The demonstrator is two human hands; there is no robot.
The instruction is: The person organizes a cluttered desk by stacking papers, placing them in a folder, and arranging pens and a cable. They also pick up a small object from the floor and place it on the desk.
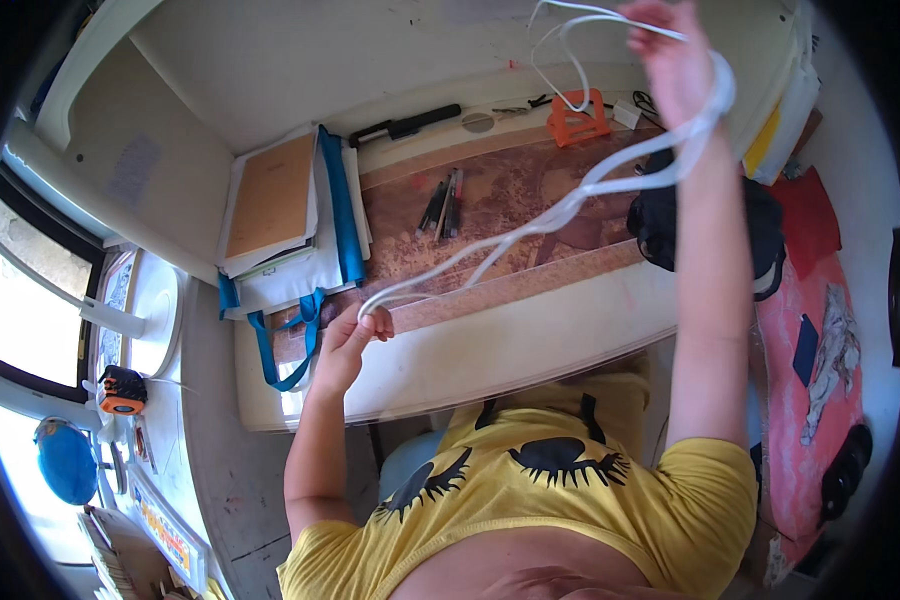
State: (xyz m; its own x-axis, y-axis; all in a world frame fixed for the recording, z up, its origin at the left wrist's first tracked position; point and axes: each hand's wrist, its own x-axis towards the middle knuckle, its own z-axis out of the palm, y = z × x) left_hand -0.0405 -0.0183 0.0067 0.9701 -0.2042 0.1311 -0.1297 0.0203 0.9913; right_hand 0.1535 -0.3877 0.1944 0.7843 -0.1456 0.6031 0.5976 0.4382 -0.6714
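Note:
A long white cable (545, 222) stretches slantwise over the desk between my two hands, its strands running side by side. At the near desk edge my left hand (355, 340) is closed, pinching the bend at one end of the cable. My right hand (673, 70) is raised at the top right, arm stretched out, fingers curled on the cable. Part of the cable loops around my right wrist, and thin loose ends hang in the air to the left of that hand. The right fingertips are slightly blurred.
Beneath the cable is a desk with a brown patterned mat (390, 215). Several pens (440, 205) lie on it. Papers and a notebook (270, 195) with a blue-strapped bag stand left. An orange stand (578, 120) is at the back; a black bag (760, 235) sits right.

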